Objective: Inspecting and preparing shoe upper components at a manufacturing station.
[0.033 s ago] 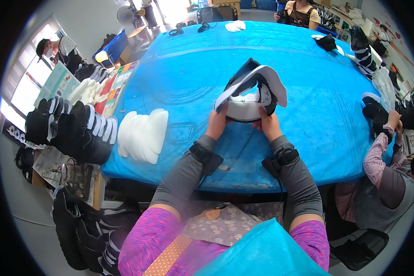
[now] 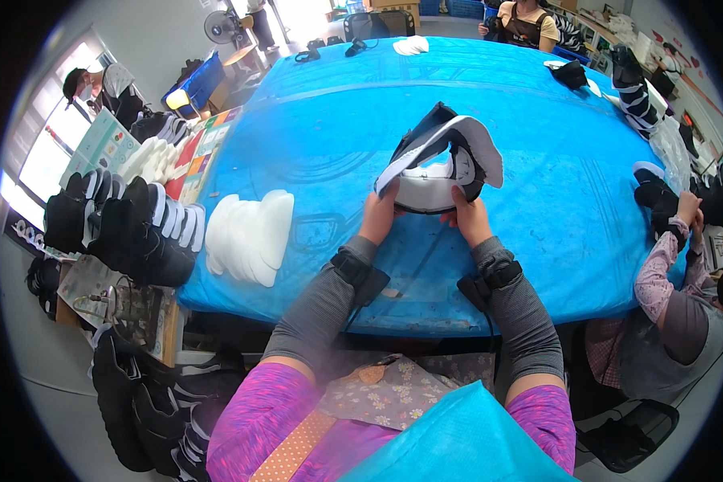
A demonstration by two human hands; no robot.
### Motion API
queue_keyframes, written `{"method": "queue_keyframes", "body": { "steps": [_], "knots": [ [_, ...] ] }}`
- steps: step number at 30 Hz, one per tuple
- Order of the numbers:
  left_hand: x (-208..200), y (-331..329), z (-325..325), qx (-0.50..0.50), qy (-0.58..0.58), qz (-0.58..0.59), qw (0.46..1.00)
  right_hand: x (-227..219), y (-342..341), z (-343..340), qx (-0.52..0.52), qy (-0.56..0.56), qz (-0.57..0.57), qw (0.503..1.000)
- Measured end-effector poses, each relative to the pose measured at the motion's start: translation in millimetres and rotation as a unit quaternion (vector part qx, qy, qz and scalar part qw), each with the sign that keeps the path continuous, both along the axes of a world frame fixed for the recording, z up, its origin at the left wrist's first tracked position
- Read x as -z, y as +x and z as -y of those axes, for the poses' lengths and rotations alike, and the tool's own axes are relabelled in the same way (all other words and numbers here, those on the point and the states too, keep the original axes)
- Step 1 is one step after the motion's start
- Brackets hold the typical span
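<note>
Both of my hands hold a black-and-white hollow sewn piece (image 2: 425, 193) above the blue-covered table (image 2: 337, 128). The piece has a black outer side, a white inside, and a wide curved white flap arching over its opening. Its exact kind I cannot make out. My left hand (image 2: 381, 212) grips the lower left edge, thumb on the near side. My right hand (image 2: 470, 217) grips the lower right edge the same way; most fingers are hidden behind the piece. On the table to the left lies a fanned stack of flat white rounded pads (image 2: 249, 237).
Stacked black-and-white pieces (image 2: 128, 225) stand along the left edge, with more (image 2: 156, 410) below. A co-worker's hands (image 2: 689, 210) are at the right edge, near black pieces (image 2: 654, 193). White pads (image 2: 412, 46) and black straps (image 2: 356, 48) lie at the far edge.
The white flap of the held piece has shifted very slightly to the right and down. Both hands keep their grip and place.
</note>
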State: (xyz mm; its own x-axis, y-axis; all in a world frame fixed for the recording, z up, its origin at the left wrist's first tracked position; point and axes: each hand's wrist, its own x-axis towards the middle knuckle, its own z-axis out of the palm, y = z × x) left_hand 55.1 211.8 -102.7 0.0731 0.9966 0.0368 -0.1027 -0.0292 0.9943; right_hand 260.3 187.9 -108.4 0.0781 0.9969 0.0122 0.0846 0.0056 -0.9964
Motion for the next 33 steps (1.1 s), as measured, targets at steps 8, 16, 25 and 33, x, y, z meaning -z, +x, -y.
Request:
{"method": "queue_keyframes", "body": {
  "steps": [8,16,25,33],
  "knots": [
    [-8.8,4.5,11.2,-0.009,0.072,-0.036,0.997,-8.8,-4.9,6.3,0.001,0.001,-0.028,1.0],
    [2.1,1.2,2.6,-0.019,0.01,0.015,1.0,-18.7,-4.5,6.4,0.01,-0.041,0.016,0.999],
    [-3.7,3.4,2.6,-0.024,0.016,-0.003,1.0,-4.9,-0.2,3.3,0.013,0.023,0.023,0.999],
    [0.5,-6.0,2.5,0.012,0.048,-0.049,0.998,-5.2,-2.2,4.2,0.0,0.041,0.031,0.999]
  ]
}}
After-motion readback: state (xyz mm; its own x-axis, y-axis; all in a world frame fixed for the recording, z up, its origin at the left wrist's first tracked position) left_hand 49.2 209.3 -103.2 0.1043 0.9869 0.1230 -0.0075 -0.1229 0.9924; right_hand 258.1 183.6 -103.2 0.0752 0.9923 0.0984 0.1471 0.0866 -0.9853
